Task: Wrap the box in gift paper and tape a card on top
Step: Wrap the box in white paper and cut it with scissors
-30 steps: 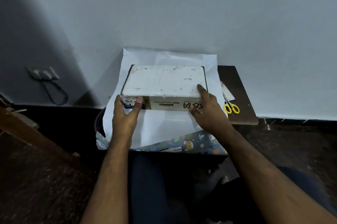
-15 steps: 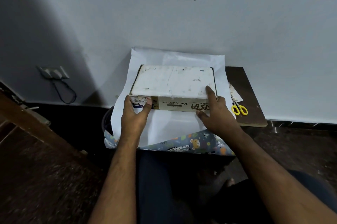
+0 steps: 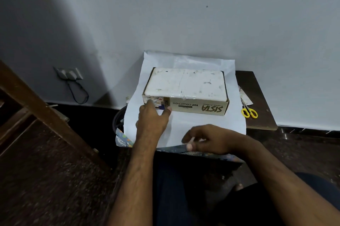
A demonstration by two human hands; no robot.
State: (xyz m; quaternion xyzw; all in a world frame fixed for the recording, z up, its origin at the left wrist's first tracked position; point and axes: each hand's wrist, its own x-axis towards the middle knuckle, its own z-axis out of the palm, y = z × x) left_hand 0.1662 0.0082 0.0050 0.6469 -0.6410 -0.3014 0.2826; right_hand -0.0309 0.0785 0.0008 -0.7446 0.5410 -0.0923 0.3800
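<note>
Nearest to the camera, the right hand [image 3: 207, 140] is at the near edge of the gift paper [image 3: 185, 124], and its thumb and fingers pinch this edge. The printed side of the paper shows only as a thin coloured strip under the hand and at the near left corner; the pattern is too small and dark to read. The rest of the sheet lies white side up.

A little farther, the left hand [image 3: 153, 118] touches the near left corner of the box [image 3: 185, 87] with spread fingers, the thumb against the front side. The fingertips cover part of the label there.

The box lies flat on the middle of the paper, with its worn white top facing up. The support under the paper is hidden.

To the right, yellow-handled scissors [image 3: 248, 111] lie on a dark board [image 3: 257, 97]; their blades overlap a pale paper slip [image 3: 245, 97], which is hard to identify. Behind everything there is the wall [image 3: 184, 14].
</note>
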